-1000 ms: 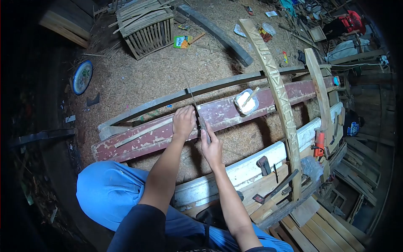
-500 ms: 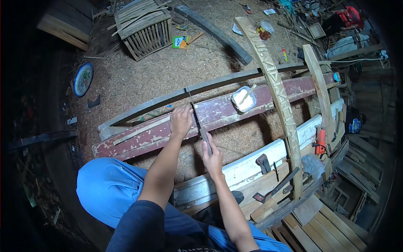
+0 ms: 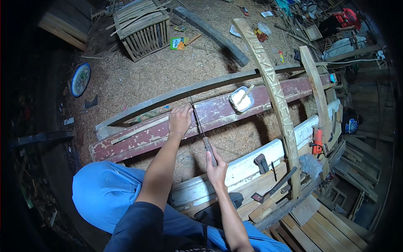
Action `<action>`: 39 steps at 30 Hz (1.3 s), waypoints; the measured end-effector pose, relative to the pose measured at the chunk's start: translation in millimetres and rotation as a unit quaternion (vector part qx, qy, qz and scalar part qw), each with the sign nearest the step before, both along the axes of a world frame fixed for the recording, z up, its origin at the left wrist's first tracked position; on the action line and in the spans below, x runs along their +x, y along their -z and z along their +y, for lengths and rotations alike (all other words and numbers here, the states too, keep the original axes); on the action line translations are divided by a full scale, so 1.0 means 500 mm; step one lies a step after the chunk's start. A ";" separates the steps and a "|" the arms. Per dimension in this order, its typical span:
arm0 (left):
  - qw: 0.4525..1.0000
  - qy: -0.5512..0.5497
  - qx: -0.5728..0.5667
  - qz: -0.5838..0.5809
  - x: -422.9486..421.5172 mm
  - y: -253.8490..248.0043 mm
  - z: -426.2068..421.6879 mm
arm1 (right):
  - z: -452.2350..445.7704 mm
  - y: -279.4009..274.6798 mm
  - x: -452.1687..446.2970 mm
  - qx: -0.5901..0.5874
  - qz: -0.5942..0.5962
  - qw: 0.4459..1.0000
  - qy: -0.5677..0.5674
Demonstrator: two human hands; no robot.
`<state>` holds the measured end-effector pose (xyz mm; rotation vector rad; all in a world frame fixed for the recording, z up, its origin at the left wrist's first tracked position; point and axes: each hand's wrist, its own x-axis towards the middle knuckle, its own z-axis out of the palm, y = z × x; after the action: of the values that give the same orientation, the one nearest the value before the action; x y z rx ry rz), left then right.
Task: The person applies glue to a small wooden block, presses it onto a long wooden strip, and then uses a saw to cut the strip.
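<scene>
My right hand (image 3: 216, 165) is wrapped round the handle of a saw (image 3: 196, 114), whose thin dark blade points away across the red beam (image 3: 216, 112). Just left of the blade, my left hand (image 3: 180, 121) presses on a thin wooden strip (image 3: 145, 131) that lies along the beam, its fingers bent together over it. Whether the blade touches the strip is hidden by the left hand. To the right on the same beam stands a plastic tub (image 3: 241, 100) of white stuff with a stick in it.
A carved curved board (image 3: 275, 90) crosses the beams at right. The white beam (image 3: 260, 156) nearer me bears a dark block (image 3: 261, 163). A red power tool (image 3: 317, 140) lies farther right. A slatted crate (image 3: 142, 31) stands behind; a person in red (image 3: 348, 19) is far right.
My right hand has drawn the saw back toward me and slightly right, so more of the blade shows. My left hand stays on the strip. The whole view has shifted slightly.
</scene>
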<state>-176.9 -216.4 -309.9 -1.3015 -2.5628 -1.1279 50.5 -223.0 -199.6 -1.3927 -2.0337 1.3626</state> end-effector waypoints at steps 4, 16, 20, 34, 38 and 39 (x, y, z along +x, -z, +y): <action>0.999 0.007 -0.048 -0.001 -0.005 0.013 -0.006 | 0.001 -0.021 -0.001 -0.007 0.021 1.000 0.012; 0.999 0.010 -0.030 -0.006 -0.002 0.008 -0.006 | 0.058 -0.036 -0.095 -0.012 0.048 0.998 0.032; 0.999 0.019 -0.036 -0.016 -0.003 0.002 -0.007 | 0.067 -0.009 -0.108 -0.004 0.024 1.000 0.012; 0.999 0.014 -0.029 -0.005 -0.002 0.007 -0.005 | 0.080 0.037 -0.158 0.048 0.053 0.997 -0.009; 0.999 0.013 -0.030 0.009 -0.002 0.008 -0.007 | 0.076 0.033 -0.154 0.053 -0.029 0.997 -0.039; 0.999 0.014 -0.030 0.008 -0.002 0.009 -0.009 | 0.071 0.040 -0.152 0.048 -0.038 0.997 -0.040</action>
<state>-177.8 -220.8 -314.2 -1.3575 -2.5931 -1.0487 -25.7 -187.5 -219.5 -1.3553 -2.1961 1.2433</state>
